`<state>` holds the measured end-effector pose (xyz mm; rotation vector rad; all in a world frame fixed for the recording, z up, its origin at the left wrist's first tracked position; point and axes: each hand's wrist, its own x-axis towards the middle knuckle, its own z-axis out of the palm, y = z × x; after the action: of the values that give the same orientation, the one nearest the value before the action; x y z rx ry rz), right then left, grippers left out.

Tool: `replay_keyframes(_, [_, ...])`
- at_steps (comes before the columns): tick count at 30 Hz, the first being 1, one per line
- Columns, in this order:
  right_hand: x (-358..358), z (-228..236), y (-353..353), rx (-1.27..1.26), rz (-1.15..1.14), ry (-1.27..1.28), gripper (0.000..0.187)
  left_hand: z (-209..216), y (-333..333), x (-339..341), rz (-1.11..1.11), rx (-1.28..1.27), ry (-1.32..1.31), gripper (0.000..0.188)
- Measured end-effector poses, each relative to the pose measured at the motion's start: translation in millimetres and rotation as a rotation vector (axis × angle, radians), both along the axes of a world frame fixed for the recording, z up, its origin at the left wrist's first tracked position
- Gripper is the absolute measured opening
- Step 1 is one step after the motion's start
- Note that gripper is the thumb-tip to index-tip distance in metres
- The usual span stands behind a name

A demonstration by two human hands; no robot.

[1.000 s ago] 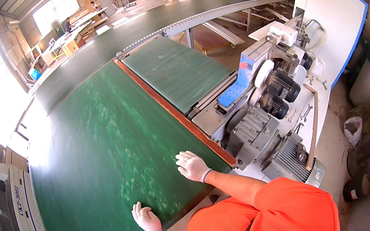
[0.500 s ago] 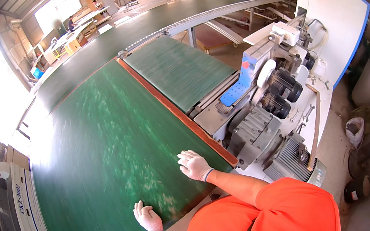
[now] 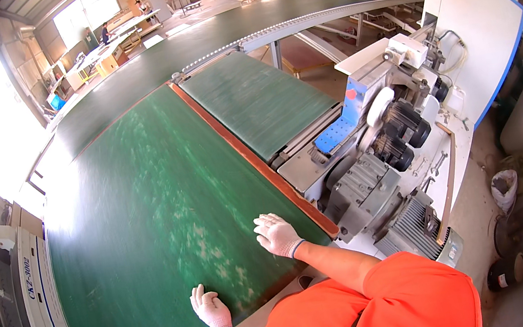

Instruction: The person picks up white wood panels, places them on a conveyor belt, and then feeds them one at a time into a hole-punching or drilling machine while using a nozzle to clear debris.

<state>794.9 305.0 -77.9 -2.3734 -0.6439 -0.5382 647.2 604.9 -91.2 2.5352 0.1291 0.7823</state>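
Note:
Both of my hands wear white knit gloves with blue cuff edges. My left hand [image 3: 211,308] is at the near edge of a wide green conveyor belt [image 3: 166,206], its fingers loosely bent and apart, with nothing in them. Farther right and a little farther forward, my right hand [image 3: 277,235] is over the same belt, fingers stretched toward the left and also holding nothing. Whether the palms press on the belt cannot be made out. Pale scuff marks run along the belt's surface, and no workpiece lies on it.
A reddish-brown strip [image 3: 254,159] borders the belt's right side. Beyond it are a smaller green belt [image 3: 259,102] and a machine with exposed motors [image 3: 388,136]. A white control cabinet [image 3: 42,314] stands left. Across the back runs a long conveyor [image 3: 200,33]; a person [image 3: 105,33] is far off.
The view has shifted slightly, so the scene sits a few pixels farther right and lower. My hands keep nearly the same pose over the belt.

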Motion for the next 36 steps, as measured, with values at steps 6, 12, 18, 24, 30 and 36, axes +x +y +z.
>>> replay_keyframes(6, [1.8, -2.7, -0.4, -0.016, 0.002, -0.004, 0.025, -0.2, -0.9, 0.7, 0.008, 0.002, -0.004, 0.011])
replay_keyframes(12, [3.3, -1.0, -0.6, -0.012, 0.005, -0.016, 0.025, 1.3, -1.1, 2.8, 0.008, -0.009, -0.011, 0.011])
replay_keyframes(18, [5.0, -3.9, 0.9, -0.007, 0.005, -0.018, 0.024, 2.4, -2.6, 3.9, 0.016, -0.01, -0.026, 0.011])
replay_keyframes(24, [6.0, -3.3, 1.6, 0.0, 0.015, 0.002, 0.024, -2.8, 0.7, 3.9, 0.012, -0.007, -0.012, 0.011])
replay_keyframes(30, [7.4, -4.3, 1.8, 0.0, 0.015, -0.019, 0.024, -1.5, -0.9, 4.8, 0.006, 0.008, -0.028, 0.011])
replay_keyframes(36, [8.5, -3.3, 2.0, -0.009, 0.019, -0.021, 0.023, 2.4, -2.4, 4.9, 0.012, 0.01, -0.021, 0.011])
